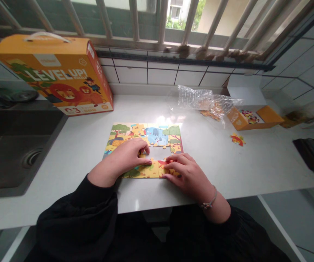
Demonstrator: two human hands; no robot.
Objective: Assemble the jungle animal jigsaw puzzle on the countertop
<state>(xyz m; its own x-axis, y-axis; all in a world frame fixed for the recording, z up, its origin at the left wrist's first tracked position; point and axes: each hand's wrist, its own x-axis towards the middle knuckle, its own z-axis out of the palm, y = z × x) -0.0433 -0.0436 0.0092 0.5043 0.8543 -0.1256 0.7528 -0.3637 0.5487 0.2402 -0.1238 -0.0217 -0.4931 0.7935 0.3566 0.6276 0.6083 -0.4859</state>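
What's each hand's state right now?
Left hand: half-curled on the puzzle, thumb apart from forefinger; can't tell if it holds a piece.
Right hand: fingers bent over the puzzle's near right part; grip can't be told.

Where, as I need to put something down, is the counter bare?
Counter lies bare between the sink and puzzle, and right of the right hand, in front of the loose piece. The plastic bag and open box crowd the back right.

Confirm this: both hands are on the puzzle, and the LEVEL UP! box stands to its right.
Wrong side: the head view shows the LEVEL UP! box left of the puzzle. The left hand and right hand are on it, as stated.
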